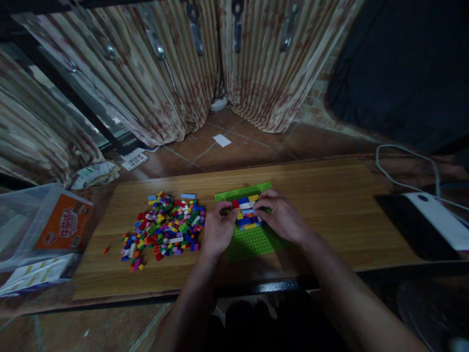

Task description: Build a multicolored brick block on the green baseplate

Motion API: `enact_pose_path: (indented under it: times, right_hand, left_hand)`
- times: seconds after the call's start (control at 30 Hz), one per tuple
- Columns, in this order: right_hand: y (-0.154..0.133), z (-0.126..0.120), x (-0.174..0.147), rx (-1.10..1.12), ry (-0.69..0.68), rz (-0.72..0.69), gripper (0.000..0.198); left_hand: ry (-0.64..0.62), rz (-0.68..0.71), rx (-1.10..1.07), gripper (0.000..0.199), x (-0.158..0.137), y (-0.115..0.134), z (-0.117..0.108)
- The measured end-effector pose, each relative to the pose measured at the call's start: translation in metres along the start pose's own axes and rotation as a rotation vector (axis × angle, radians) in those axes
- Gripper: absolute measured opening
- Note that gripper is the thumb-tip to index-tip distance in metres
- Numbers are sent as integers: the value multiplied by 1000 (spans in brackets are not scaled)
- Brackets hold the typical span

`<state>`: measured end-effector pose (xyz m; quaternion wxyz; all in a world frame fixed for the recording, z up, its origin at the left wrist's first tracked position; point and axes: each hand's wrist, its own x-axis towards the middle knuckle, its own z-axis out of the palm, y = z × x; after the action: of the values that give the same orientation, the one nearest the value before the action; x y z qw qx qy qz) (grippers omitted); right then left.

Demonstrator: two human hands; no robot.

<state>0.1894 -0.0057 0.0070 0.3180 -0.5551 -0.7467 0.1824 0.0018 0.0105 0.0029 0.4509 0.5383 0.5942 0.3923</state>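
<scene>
A low block of toy building bricks [246, 213], in red, yellow, blue and white, stands on a green studded baseplate [252, 242]. My left hand [220, 226] is at the block's left side, its thumb and curled index finger closed on the edge by a red brick [235, 203]. From the right, my right hand [280, 215] grips the opposite edge with bent fingers. Between them the bricks' upper faces show; the sides under my fingertips are hidden. Left of my left hand lies a heap of loose toy bricks [164, 227] in many colours.
The wooden table [322, 205] carries a black and white flat object [425, 220] at its right end, with a white cable [406, 183] by it. Past the left end are a clear plastic box [25, 215] and a carton [40, 274]. Curtains [164, 73] hang behind.
</scene>
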Motion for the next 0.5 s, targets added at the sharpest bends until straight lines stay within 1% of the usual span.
enact_pose_path:
  times: [0.17,0.27,0.33,0.5]
  right_hand:
    - [-6,0,0,-68,-20,-43,15]
    - [-8,1,1,-100,-14,-62,19]
    - [-8,2,1,-115,-17,-70,20]
    - [-9,2,0,-123,-32,-57,18]
  left_hand:
    - [-9,-19,-12,21,0,2,2]
    - [11,-17,38,21,0,4,5]
    - [17,-26,54,21,0,4,6]
    - [7,-43,10,21,-1,4,6]
